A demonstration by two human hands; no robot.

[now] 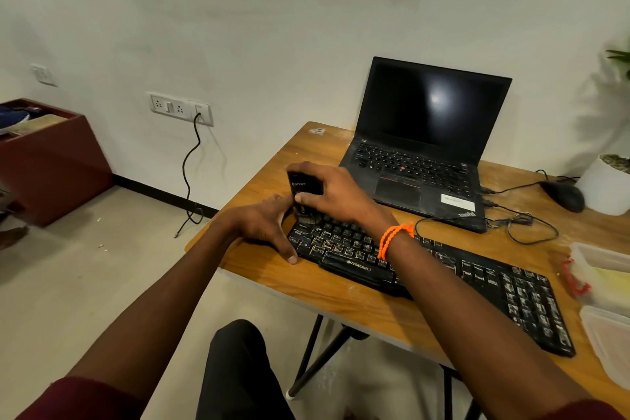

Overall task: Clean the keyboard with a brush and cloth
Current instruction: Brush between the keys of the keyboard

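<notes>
Right hand (335, 194) grips black brush (304, 185) over keyboard (443, 269) far-left corner, 10 o'clock on table (341, 297). Left hand (269, 225) steadies keyboard edge, fingers spread flat. Brush probably light, stiff-handled; hold at body, bristles down. Cloth not visible.

Wood, black plastic and dusty surfaces on a desk.

The table (341, 286) has a warm wood-grain top with a smooth, slightly satin finish, marked by pale dust and scuffs near the laptop (419, 160), whose black casing looks matt while its dark screen is glossy and reflects a light. The keyboard (460, 280) is black plastic, its keys dulled by whitish grime. The brush (304, 186) has a glossy black plastic body. An orange cord bracelet (395, 239) looks braided. The containers (603, 269) are translucent, frosted plastic; the plant pot (605, 187) is smooth matt white.
</notes>
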